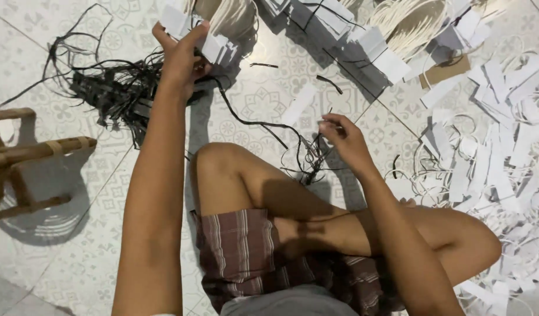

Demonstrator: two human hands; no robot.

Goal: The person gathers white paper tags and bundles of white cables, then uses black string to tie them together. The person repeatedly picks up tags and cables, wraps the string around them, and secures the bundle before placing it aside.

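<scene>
My left hand (178, 55) is stretched far forward and closed on a stack of white paper tags (214, 45) near the top of the view. My right hand (344, 137) hovers lower, to the right of my raised knee (222, 164), its fingers pinched on a thin black string (307, 153) that trails down to the floor. A loose white tag (298, 104) lies on the tiles between the two hands.
I sit on a patterned tile floor (105, 193). A tangle of black strings (114, 88) lies at the left, a low wooden stool (23, 161) at the far left. Heaps of white tags and white cords (491, 134) cover the right; more bundles (398, 23) lie at the top.
</scene>
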